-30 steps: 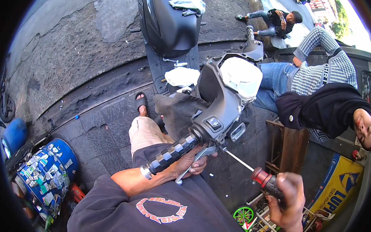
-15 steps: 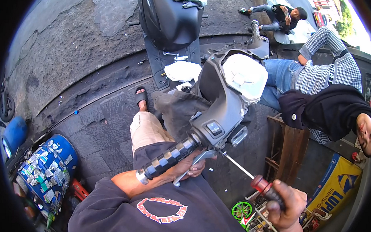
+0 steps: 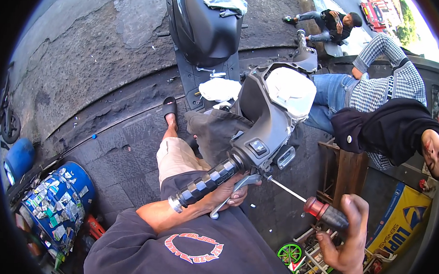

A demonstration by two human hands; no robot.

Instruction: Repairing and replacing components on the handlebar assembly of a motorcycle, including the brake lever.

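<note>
A scooter handlebar with a dark grey plastic cover (image 3: 273,110) stands in front of me. Its left grip (image 3: 205,185) is black and grey with a metal bar end. My left hand (image 3: 232,193) is beneath this grip, fingers closed around the silver brake lever (image 3: 242,183). A screwdriver (image 3: 318,208) with a red and black handle has its tip at the lever's pivot, under the switch housing. At the handle's butt end, my right hand (image 3: 349,238) has its thumb and fingers spread; the thumb is off the handle.
A person in a checked sweater (image 3: 385,89) is close on the right; another person (image 3: 337,27) sits farther back. The scooter's dark body (image 3: 204,30) stands beyond the handlebar. A blue drum (image 3: 62,199) is at left. A green-wheeled item (image 3: 290,254) and metal rack lie lower right.
My right thumb and fingers have loosened and spread from the screwdriver handle, which stays at the lever pivot. My left hand keeps its place on the brake lever. The whole view has shifted slightly.
</note>
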